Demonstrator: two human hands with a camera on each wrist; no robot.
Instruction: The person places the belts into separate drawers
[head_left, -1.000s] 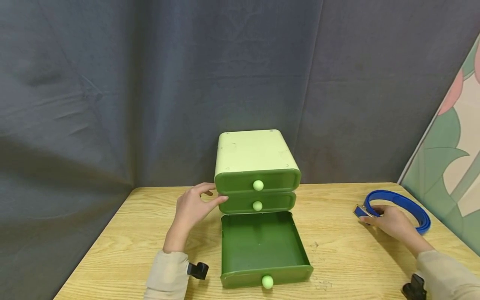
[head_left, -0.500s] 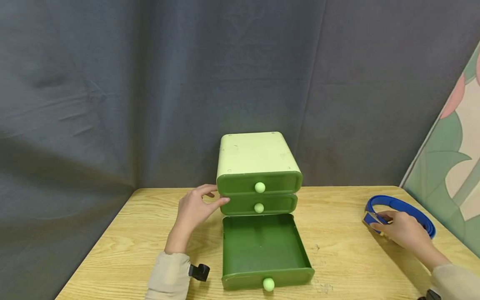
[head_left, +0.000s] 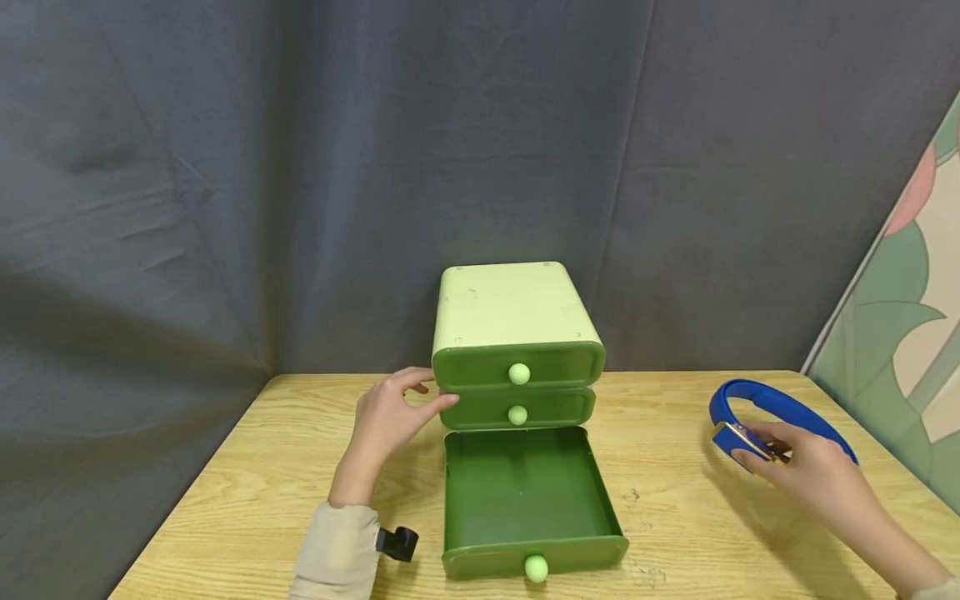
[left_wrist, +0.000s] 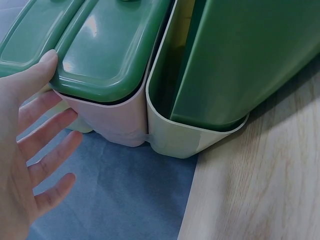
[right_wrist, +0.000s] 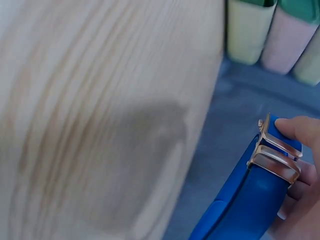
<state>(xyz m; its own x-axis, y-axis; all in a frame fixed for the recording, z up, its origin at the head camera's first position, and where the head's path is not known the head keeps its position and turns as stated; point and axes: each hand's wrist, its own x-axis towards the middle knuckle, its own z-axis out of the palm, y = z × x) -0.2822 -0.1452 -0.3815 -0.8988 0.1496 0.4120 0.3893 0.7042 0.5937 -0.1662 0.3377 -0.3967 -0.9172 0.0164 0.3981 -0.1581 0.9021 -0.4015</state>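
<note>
A blue belt (head_left: 787,406) with a gold-coloured buckle (right_wrist: 275,155) is coiled in a loop at the right. My right hand (head_left: 813,475) pinches it at the buckle, thumb on the near side, and its shadow falls on the table beneath. At centre stands a small cabinet (head_left: 513,304) with a pale top and green drawers. Its bottom drawer (head_left: 528,487) is pulled out, with nothing inside. My left hand (head_left: 386,421) is at the cabinet's left side. The thumb touches the middle drawer (head_left: 551,407) by its edge, while the other fingers are spread and relaxed in the left wrist view.
The top drawer (head_left: 558,364) is pushed in and has a round pale knob, like the others. A wooden table (head_left: 247,492) lies under everything. Behind it hangs a dark grey curtain (head_left: 450,150), and a flower-patterned panel (head_left: 892,333) borders the right side.
My right hand has raised the belt off the table, after shifting slightly right and then back left; the buckle has tilted. The left hand and the cabinet stay put.
</note>
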